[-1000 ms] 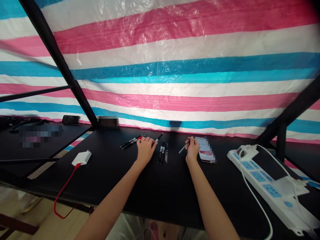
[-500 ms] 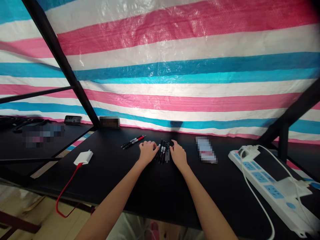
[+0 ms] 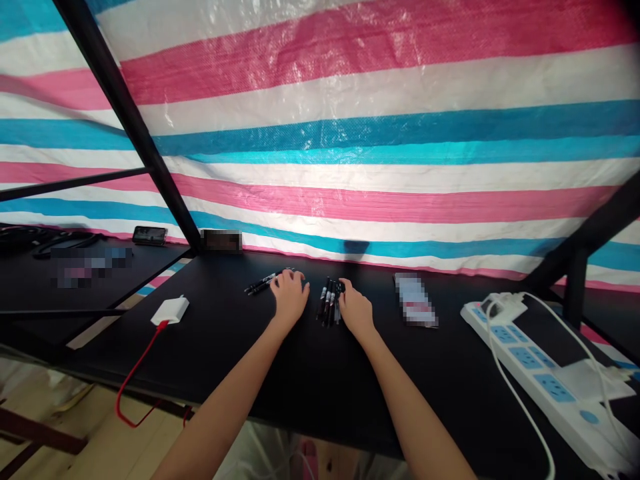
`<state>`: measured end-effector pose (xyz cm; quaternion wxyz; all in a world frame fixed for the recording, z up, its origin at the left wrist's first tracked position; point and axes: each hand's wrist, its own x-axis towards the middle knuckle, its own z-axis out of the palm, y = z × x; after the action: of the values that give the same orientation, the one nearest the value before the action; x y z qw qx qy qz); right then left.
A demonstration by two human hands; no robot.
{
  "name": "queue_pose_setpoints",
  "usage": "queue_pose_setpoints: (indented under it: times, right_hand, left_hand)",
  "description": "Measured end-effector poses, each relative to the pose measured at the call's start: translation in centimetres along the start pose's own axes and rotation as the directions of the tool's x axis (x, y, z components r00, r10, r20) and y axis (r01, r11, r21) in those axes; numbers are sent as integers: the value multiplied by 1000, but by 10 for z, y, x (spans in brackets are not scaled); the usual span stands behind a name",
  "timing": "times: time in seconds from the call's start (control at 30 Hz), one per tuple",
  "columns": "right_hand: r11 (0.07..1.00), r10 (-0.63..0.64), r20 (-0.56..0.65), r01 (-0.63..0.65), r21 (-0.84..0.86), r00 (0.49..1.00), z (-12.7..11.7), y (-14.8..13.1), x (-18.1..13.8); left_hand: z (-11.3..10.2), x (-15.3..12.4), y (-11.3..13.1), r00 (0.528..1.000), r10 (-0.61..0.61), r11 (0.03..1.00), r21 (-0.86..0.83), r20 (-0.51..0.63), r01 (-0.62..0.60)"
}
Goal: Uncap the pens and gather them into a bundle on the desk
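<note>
A row of several black pens (image 3: 327, 303) lies side by side on the black tabletop (image 3: 320, 373). Along the row's right side rests my right hand (image 3: 357, 307), fingers stretched forward and seemingly touching the outermost pens; it grips nothing. My left hand (image 3: 290, 295) is open, palm down, left of the row. Its fingers are spread at the near end of a smaller group of pens (image 3: 260, 285), which lie slanted on the tabletop. The fingers partly cover that group's right end, and whether they touch it I cannot tell.
At right lie a blurred-out flat item (image 3: 415, 300) and a white power strip (image 3: 525, 360) with plugs and cables. A white charger (image 3: 170, 311) with a red cable is at left. Black frame bars (image 3: 130, 127) and a striped tarp (image 3: 350, 200) stand behind; a phone (image 3: 150, 235) leans farther left.
My left hand has moved off the row of pens, leftwards to the slanted group, and its fingers have spread. My right hand stays beside the row. The view has shifted slightly.
</note>
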<state>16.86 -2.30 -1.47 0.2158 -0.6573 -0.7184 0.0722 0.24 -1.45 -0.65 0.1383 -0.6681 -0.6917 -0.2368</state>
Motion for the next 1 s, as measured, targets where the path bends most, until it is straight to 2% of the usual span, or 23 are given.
queue_pose_setpoints:
  times: [0.13, 0.23, 0.3, 0.47, 0.6, 0.7, 0.8, 0.87, 0.9, 1.0]
  right_hand:
    - [998, 55, 27, -55, -4, 998, -3, -2, -1]
    - [997, 74, 32, -74, -17, 997, -5, -3, -1]
    - [997, 70, 33, -70, -15, 997, -6, -4, -1]
    - [995, 87, -13, -87, 43, 996, -5, -3, -1]
    - [963, 136, -103, -107, 248, 985, -2, 1, 1]
    - [844, 175, -77, -109, 525, 982, 4, 6, 8]
    - [579, 95, 37, -86, 810, 995, 9, 7, 14]
    - [422, 38, 64, -74, 904, 997, 10, 5, 16]
    - [373, 31, 59, -66, 925, 998, 9, 5, 17]
    - [326, 61, -5, -15, 945, 998, 5, 5, 16]
  left_hand:
    - [-2, 8, -26, 992, -113, 977, 176, -55, 121]
    - [0, 11, -42, 982, -188, 938, 292, -21, 186]
    - [1, 12, -47, 981, -196, 927, 327, 0, 186]
    - [3, 11, -44, 993, -120, 953, 281, 21, 110]
    - [2, 10, -34, 1000, 4, 994, 113, 2, -4]
    - [-2, 7, -18, 994, 99, 994, -49, -38, -101]
    - [-6, 2, -2, 977, 189, 969, -146, -94, -201]
    - [-8, -1, 5, 960, 251, 950, -162, -120, -269]
    - [-9, -2, 7, 952, 280, 941, -161, -126, -298]
    - [-9, -2, 7, 934, 332, 925, -149, -136, -350]
